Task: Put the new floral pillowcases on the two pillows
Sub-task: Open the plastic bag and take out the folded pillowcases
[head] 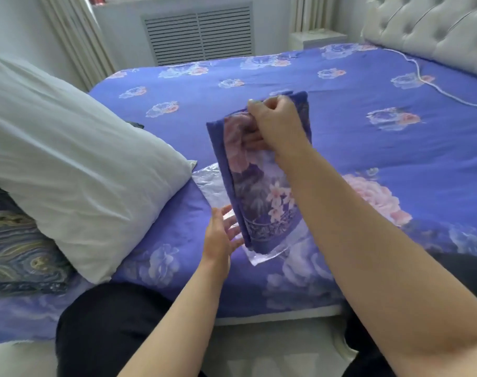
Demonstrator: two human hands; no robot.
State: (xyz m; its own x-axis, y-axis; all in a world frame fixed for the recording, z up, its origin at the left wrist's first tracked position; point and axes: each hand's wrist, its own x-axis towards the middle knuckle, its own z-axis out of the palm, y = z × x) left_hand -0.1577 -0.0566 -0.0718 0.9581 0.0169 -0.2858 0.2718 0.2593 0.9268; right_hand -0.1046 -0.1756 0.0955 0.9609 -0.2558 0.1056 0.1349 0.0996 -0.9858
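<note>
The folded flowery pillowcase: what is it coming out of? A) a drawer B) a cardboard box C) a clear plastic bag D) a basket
C: the right hand grips the top of the folded pillowcase, and its lower end sits in a clear plastic bag that the left hand touches, above the bed.

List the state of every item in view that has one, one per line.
folded floral pillowcases: still folded, half out of the bag
plastic bag: open, around the bundle's lower end
white pillow: bare, no case
right hand: grips the bundle's top
left hand: fingers relaxed, touching the bag
</note>
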